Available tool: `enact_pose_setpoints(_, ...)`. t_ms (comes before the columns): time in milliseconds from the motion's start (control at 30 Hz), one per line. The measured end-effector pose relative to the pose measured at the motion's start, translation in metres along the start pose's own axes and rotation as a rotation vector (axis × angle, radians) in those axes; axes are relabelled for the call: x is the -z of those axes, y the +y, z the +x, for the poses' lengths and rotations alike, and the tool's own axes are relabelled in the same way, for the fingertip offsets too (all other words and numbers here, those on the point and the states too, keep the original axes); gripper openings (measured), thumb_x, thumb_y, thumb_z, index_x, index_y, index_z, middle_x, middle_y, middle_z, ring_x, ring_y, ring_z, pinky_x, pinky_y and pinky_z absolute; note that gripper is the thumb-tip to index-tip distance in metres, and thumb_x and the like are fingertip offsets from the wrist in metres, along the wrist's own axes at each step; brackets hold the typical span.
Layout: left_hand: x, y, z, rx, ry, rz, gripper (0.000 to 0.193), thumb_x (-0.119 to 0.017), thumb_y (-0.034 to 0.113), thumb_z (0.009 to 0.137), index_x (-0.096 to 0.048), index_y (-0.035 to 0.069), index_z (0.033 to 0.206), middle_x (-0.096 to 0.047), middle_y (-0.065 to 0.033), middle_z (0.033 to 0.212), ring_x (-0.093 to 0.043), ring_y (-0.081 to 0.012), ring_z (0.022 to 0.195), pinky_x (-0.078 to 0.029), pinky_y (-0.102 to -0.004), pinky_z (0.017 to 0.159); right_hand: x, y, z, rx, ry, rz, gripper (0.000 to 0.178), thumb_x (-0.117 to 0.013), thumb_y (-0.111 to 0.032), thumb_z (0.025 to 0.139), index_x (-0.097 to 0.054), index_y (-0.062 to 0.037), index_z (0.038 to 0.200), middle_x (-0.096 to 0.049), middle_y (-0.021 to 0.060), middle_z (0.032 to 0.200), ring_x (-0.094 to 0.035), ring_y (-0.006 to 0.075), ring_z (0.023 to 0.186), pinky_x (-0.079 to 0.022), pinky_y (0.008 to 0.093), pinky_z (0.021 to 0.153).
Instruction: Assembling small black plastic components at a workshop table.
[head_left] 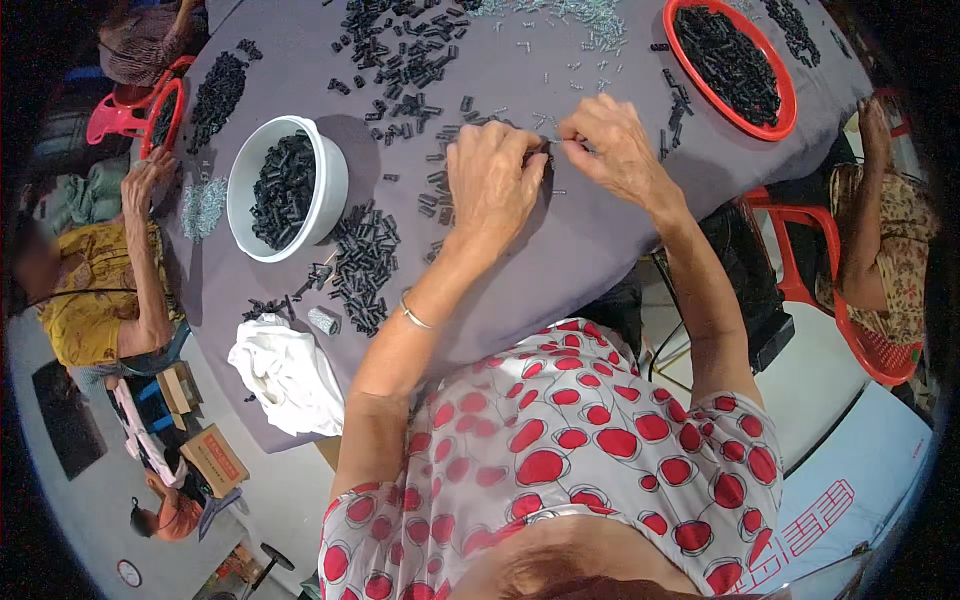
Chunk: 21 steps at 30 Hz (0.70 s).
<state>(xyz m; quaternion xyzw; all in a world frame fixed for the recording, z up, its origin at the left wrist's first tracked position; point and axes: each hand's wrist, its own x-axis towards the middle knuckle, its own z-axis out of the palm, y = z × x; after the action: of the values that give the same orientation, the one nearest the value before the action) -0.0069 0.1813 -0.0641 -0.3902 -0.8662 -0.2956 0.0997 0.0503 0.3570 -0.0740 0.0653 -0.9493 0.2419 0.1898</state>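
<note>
The right hand (pixel 606 143) pinches, seemingly, a silvery piece (pixel 556 141); what the left hand (pixel 497 178), pressed closed, hides is unclear.

A crumpled white cloth (pixel 287 378) lies between cardboard boxes (pixel 212 458) at left and a red chair (pixel 882 348) at right.

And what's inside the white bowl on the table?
The white bowl holds a heap of small black tubular pieces. The heap hides the bowl's bottom and whatever lies deeper.
</note>
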Motion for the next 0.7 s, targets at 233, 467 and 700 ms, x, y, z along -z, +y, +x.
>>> enact_pose_setpoints(233, 0.003, -0.008, 0.002, -0.077, 0.046, -0.04, 0.017, -0.07, 0.013, 0.072, -0.068, 0.011, 0.089, -0.059, -0.0028, 0.086, -0.05, -0.0241, 0.085, -0.039, -0.0369, 0.074, 0.003, -0.002, -0.003, 0.01, 0.108, 0.07, 0.007, -0.062, -0.009, 0.073, -0.06, -0.0104, 0.08, -0.054, 0.0017, 0.077, -0.052, 0.0224, 0.076, -0.036, 0.0356, 0.065)
enact_pose_setpoints(467, 0.01, -0.01, 0.004, -0.043, 0.054, 0.048, 0.013, -0.07, 0.015, 0.073, -0.067, 0.01, 0.085, -0.061, -0.0021, 0.084, -0.051, -0.0224, 0.082, -0.039, -0.0355, 0.073, 0.0, -0.003, 0.001, -0.03, 0.118, 0.025, 0.01, -0.062, -0.01, 0.075, -0.062, -0.0115, 0.085, -0.056, 0.0026, 0.082, -0.053, 0.0233, 0.083, -0.038, 0.0375, 0.069)
enact_pose_setpoints(700, 0.032, -0.01, -0.006, 0.007, 0.085, 0.045, 0.012, -0.07, 0.012, 0.073, -0.067, 0.009, 0.084, -0.061, -0.0024, 0.084, -0.051, -0.0227, 0.079, -0.039, -0.0348, 0.072, 0.003, -0.003, 0.0, -0.046, 0.021, -0.02, 0.012, -0.063, -0.013, 0.076, -0.064, -0.0119, 0.087, -0.056, 0.0035, 0.085, -0.053, 0.0239, 0.086, -0.038, 0.0379, 0.071)
